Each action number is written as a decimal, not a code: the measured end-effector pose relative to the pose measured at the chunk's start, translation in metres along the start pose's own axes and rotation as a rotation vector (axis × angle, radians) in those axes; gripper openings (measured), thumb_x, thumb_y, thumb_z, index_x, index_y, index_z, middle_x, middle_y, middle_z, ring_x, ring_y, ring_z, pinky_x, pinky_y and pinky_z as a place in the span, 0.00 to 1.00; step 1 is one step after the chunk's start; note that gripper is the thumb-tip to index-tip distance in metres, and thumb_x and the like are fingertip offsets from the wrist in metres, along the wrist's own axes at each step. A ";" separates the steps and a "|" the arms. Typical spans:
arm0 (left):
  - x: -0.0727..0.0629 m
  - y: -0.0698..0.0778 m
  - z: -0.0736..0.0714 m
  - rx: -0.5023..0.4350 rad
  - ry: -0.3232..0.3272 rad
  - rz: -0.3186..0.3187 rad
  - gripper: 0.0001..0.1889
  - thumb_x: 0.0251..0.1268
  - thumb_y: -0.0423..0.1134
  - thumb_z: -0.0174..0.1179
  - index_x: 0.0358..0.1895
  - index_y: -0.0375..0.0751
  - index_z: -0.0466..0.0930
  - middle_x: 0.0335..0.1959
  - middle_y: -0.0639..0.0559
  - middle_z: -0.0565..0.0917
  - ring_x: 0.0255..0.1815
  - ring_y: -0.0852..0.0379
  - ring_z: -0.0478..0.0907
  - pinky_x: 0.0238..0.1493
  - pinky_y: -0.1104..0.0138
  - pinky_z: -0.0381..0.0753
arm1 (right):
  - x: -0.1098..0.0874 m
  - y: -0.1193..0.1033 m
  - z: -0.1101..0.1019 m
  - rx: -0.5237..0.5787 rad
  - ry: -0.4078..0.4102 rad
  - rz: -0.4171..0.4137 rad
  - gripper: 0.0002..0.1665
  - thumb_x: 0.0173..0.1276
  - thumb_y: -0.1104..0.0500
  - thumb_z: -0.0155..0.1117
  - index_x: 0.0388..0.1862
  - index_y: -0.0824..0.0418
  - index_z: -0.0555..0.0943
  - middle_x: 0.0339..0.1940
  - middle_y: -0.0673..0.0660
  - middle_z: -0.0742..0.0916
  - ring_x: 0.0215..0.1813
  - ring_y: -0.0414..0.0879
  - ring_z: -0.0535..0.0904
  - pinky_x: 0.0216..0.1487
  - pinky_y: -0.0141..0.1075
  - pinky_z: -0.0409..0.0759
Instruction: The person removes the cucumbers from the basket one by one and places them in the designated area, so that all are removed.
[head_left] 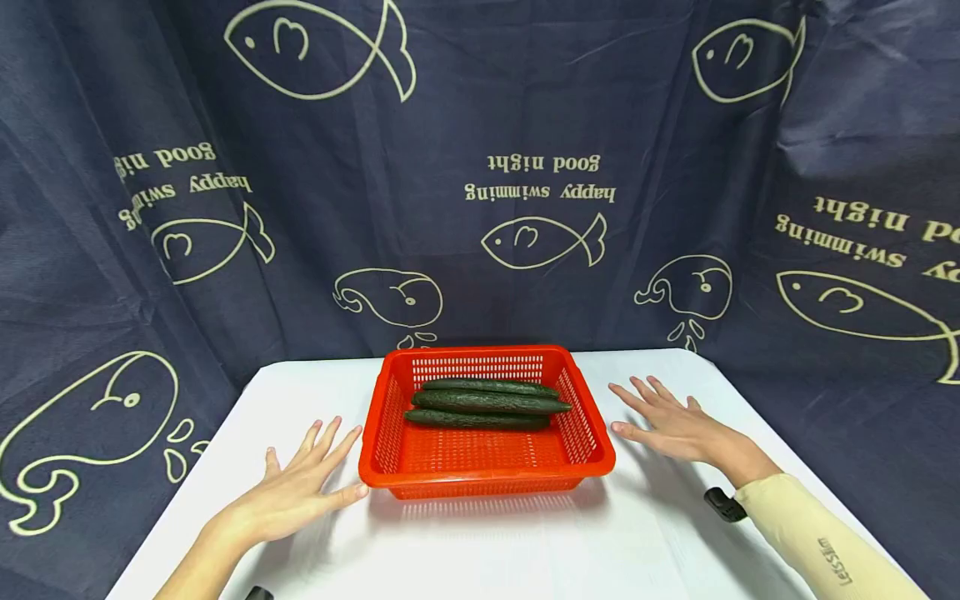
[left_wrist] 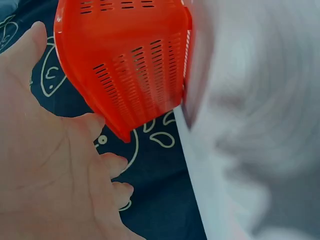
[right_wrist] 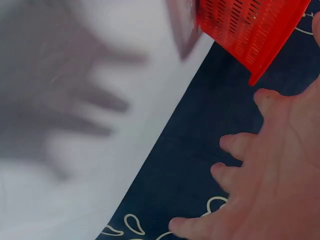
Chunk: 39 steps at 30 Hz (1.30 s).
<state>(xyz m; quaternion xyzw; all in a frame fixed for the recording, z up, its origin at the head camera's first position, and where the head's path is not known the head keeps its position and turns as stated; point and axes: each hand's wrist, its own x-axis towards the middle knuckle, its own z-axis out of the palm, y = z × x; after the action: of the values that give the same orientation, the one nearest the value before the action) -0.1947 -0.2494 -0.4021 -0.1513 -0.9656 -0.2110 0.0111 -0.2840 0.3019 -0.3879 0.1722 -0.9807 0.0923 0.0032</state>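
A red plastic basket (head_left: pixel 487 481) with slotted walls stands on the white table. Three dark green cucumbers (head_left: pixel 491 402) lie side by side in it, toward its back. To the basket's left, my left hand (head_left: pixel 296 487) is spread, palm down, its thumb close to the front left corner; whether they touch, I cannot tell. My right hand (head_left: pixel 667 421) is spread likewise off the right side, a small gap from the rim. Both wrist views show bare palms, the left palm (left_wrist: pixel 50 165) and the right palm (right_wrist: pixel 275 175), holding nothing. The cucumbers are hidden in those views.
The white table (head_left: pixel 510 550) ends at a dark blue curtain (head_left: pixel 480 100) with fish and whale prints, which hangs behind and along both sides. Shadows of the hands fall on the tabletop. A black device (head_left: pixel 725 504) sits at the right wrist.
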 end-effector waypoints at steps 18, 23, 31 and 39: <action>0.015 0.007 -0.007 -0.257 0.317 0.012 0.16 0.71 0.45 0.62 0.57 0.43 0.82 0.47 0.52 0.88 0.49 0.54 0.85 0.53 0.56 0.83 | 0.032 -0.006 -0.010 0.083 0.184 -0.081 0.28 0.69 0.34 0.61 0.56 0.50 0.85 0.42 0.46 0.89 0.39 0.41 0.82 0.36 0.39 0.76; 0.020 0.011 -0.003 -0.362 0.308 -0.063 0.17 0.72 0.44 0.62 0.59 0.42 0.81 0.45 0.52 0.88 0.45 0.55 0.86 0.46 0.65 0.83 | 0.045 -0.010 -0.013 0.155 0.173 -0.106 0.24 0.70 0.40 0.63 0.54 0.54 0.86 0.39 0.47 0.89 0.36 0.39 0.80 0.36 0.37 0.77; 0.025 0.012 0.009 -0.439 0.256 -0.149 0.21 0.71 0.44 0.61 0.65 0.47 0.76 0.47 0.51 0.87 0.47 0.55 0.85 0.46 0.65 0.81 | 0.067 -0.023 -0.018 0.313 0.145 -0.140 0.22 0.70 0.47 0.65 0.54 0.61 0.85 0.39 0.53 0.88 0.33 0.46 0.80 0.34 0.36 0.79; 0.025 0.015 0.015 -0.595 0.253 -0.118 0.24 0.71 0.41 0.62 0.68 0.42 0.73 0.51 0.44 0.85 0.45 0.56 0.85 0.44 0.69 0.83 | 0.079 -0.039 -0.024 0.405 0.113 -0.150 0.22 0.71 0.49 0.65 0.54 0.63 0.85 0.41 0.55 0.88 0.34 0.49 0.79 0.31 0.38 0.78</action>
<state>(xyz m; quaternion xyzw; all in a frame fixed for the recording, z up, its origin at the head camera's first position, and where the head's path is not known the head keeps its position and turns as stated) -0.2132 -0.2234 -0.4081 -0.0643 -0.8596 -0.5015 0.0742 -0.3461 0.2440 -0.3539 0.2364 -0.9248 0.2965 0.0305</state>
